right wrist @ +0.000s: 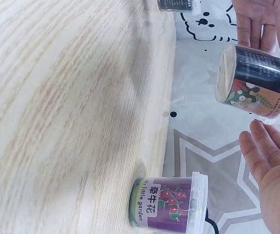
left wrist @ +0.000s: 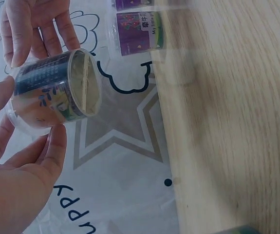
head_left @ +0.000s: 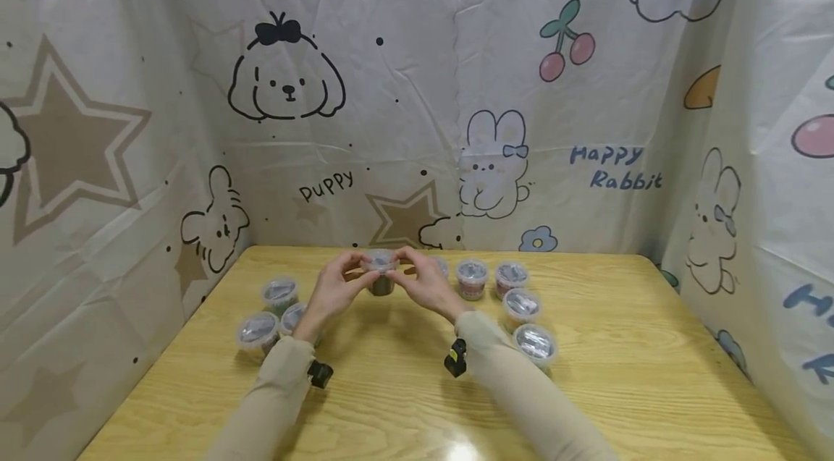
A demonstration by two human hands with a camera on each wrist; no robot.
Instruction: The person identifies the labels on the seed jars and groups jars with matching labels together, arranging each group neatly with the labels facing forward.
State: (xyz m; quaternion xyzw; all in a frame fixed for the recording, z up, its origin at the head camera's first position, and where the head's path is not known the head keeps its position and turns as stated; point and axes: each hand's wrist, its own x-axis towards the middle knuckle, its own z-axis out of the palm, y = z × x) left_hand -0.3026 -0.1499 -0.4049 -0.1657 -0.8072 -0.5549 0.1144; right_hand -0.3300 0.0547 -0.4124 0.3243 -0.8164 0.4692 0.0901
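Near the table's far edge, a clear plastic cup with a lid (head_left: 381,284) is held upright between both hands. Its label (right wrist: 261,73) is black and orange with printed leaves and flowers. My left hand (head_left: 335,294) pinches one side around the lid, thumb in front and fingers behind; my right hand (head_left: 426,289) pinches the opposite side the same way. The underside of the cup (left wrist: 85,83) shows in the left wrist view, raised off the tabletop. A purple-labelled cup (right wrist: 169,202) stands on the table to the right of the hands.
Several lidded cups stand in a curve at right, including one at the back (head_left: 472,278) and one nearer (head_left: 534,344) beside my right forearm. More cups (head_left: 258,333) are grouped by my left forearm. A printed curtain (head_left: 404,99) encloses the wooden table (head_left: 404,403).
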